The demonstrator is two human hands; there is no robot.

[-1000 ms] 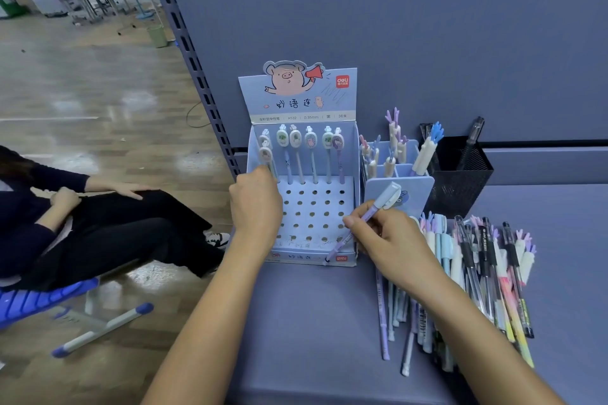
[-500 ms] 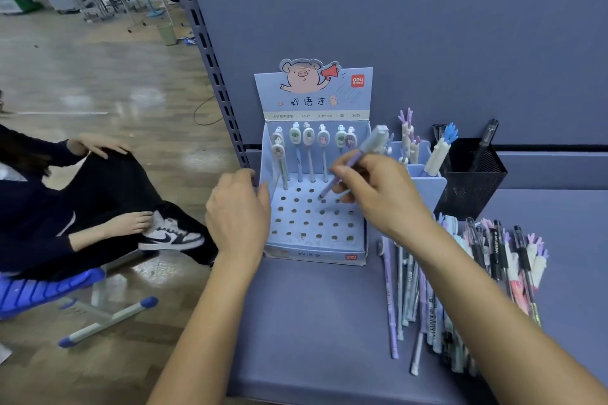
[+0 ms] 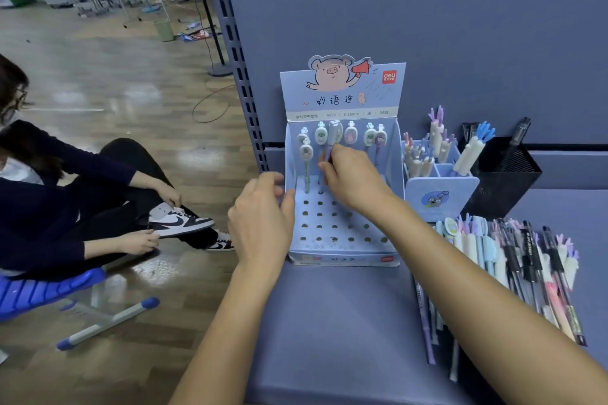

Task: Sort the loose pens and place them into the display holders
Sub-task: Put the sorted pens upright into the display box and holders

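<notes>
Head view, field note. Right hand [image 3: 352, 181] pinches a purple pen [image 3: 334, 135] between thumb and fingertips, held upright at the back row of the box [image 3: 342, 260], among the pens standing there. Left hand [image 3: 260, 217] sits at the box's left wall, fingers curled. I can't tell whether it grips the wall. Loose pens [image 3: 513, 260] lie heaped right of the box.

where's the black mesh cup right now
Head view, right side: the black mesh cup stands by the back panel, just right of the small blue holder and behind the pile of loose pens.
</notes>
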